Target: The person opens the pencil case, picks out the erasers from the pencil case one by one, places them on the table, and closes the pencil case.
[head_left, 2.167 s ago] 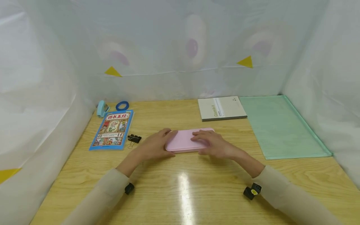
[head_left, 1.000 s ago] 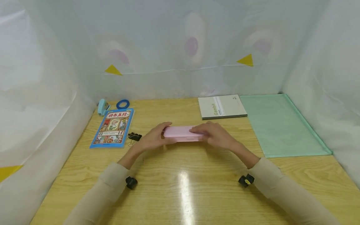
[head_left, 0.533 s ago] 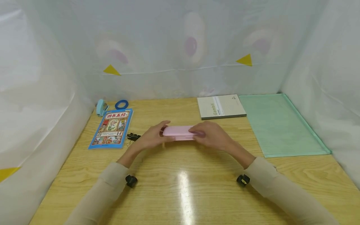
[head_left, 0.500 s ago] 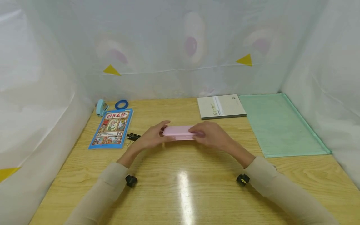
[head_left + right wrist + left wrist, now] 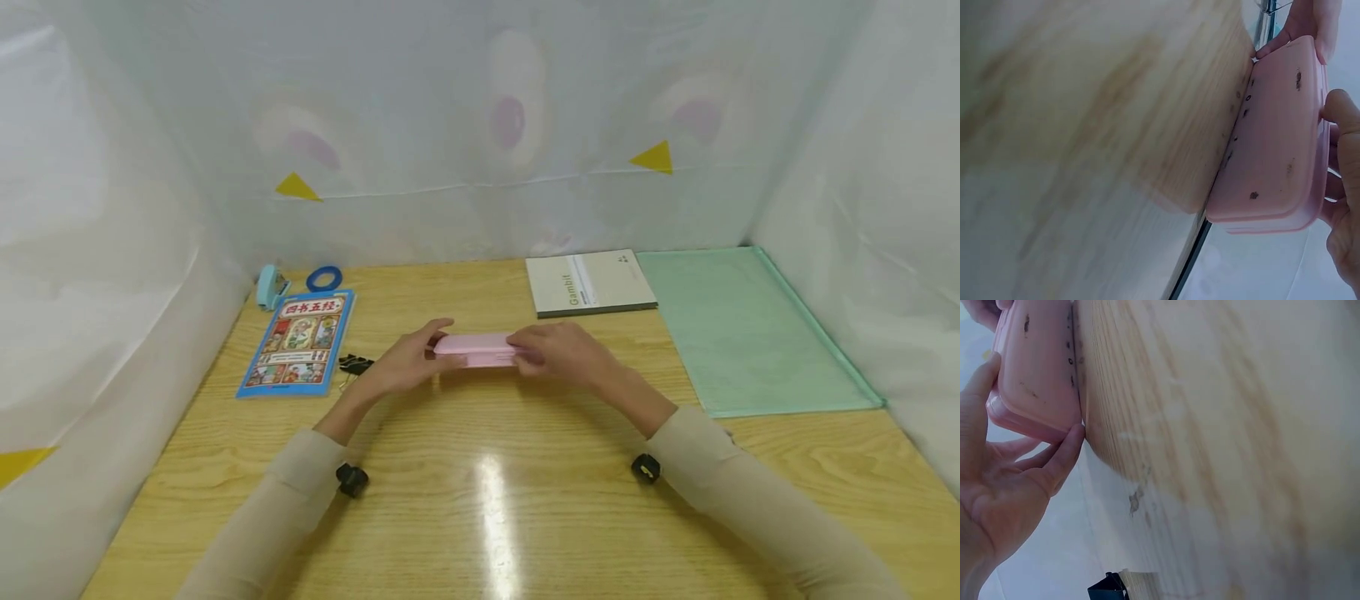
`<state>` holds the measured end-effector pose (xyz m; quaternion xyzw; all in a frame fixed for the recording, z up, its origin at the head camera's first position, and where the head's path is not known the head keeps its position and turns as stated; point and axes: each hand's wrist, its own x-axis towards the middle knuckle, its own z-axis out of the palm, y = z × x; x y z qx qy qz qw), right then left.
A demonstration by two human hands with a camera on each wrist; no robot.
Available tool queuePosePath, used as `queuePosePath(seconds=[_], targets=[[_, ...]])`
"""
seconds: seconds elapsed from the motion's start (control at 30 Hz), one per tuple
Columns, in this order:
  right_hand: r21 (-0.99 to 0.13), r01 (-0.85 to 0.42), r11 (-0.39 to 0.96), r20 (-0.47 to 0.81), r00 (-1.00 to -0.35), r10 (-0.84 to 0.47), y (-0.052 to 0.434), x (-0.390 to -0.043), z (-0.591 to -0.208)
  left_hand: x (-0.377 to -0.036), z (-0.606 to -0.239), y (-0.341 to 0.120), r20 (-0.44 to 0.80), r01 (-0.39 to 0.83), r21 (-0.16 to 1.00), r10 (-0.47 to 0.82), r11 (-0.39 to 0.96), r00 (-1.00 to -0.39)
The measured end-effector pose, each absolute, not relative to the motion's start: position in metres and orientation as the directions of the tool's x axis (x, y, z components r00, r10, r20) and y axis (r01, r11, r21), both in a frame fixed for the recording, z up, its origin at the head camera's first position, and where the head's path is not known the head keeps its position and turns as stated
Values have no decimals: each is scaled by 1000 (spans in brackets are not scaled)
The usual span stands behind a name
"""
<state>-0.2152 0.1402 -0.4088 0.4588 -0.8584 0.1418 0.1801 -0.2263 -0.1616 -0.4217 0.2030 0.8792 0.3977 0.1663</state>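
You hold one pink pencil case between your two hands at the middle of the wooden table, your left hand curled round its left end and your right hand gripping its right end. Around it lie one blue picture book, one grey notebook, one green folder, one blue tape roll, one light-blue stapler and black binder clips whose count you cannot tell.
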Motion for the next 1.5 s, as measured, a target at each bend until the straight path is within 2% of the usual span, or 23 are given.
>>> queuePosePath(seconds=[0.07, 0.2, 0.5, 0.87, 1.5], targets=[[-64, -852, 519, 471, -485, -737, 141, -217, -410, -227, -422, -161, -131, 221, 768, 485, 602, -865], [-87, -862, 500, 514, -469, -718, 141, -220, -413, -229, -422, -160, -131, 212, 768, 472, 604, -872], [-29, -889, 458, 550, -396, -735, 141, -228, -418, -229, -423, -159, -136, 193, 776, 458, 601, -878], [136, -901, 413, 619, -248, -745, 137, -235, -425, -229, -425, -162, -163, 152, 788, 442, 596, -882], [194, -891, 411, 615, -216, -758, 134, -234, -418, -230, -424, -161, -171, 131, 787, 417, 603, -893]])
